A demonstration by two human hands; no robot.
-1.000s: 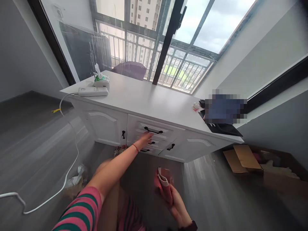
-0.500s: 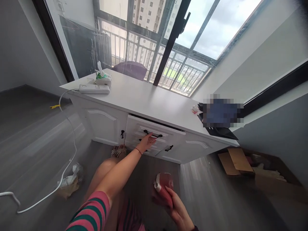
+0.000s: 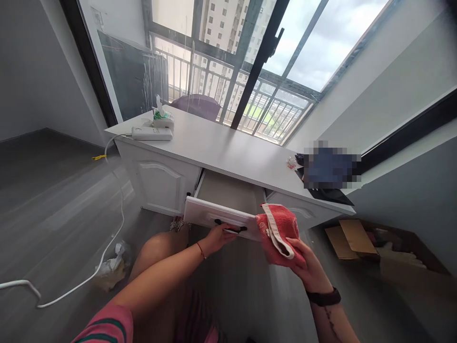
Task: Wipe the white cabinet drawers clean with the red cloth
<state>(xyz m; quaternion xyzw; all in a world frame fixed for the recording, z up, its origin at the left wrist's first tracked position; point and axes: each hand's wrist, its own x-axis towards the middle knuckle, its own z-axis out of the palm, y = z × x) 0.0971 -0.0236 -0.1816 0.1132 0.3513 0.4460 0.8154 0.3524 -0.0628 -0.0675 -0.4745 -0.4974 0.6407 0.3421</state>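
Observation:
The top middle drawer point(image 3: 228, 190) of a white cabinet is pulled out, and the part of its inside that shows is bare. My left hand point(image 3: 218, 238) has its fingers round the black handle point(image 3: 235, 230) on the drawer's front. In my right hand point(image 3: 307, 267) is a folded red cloth point(image 3: 282, 224) with a pale edge, held beside the right end of the drawer front and partly covering it.
On the white cabinet top point(image 3: 221, 147) are a tissue pack point(image 3: 163, 119), a power strip point(image 3: 152, 133) and a black item point(image 3: 330, 195). Its white cord point(image 3: 123, 205) runs over the floor. A plastic bag point(image 3: 113, 267) lies left, an open cardboard box point(image 3: 357, 238) right.
The drawer has come out towards me with my left hand on its handle. My right hand has raised the red cloth from low over the floor to the drawer's right end.

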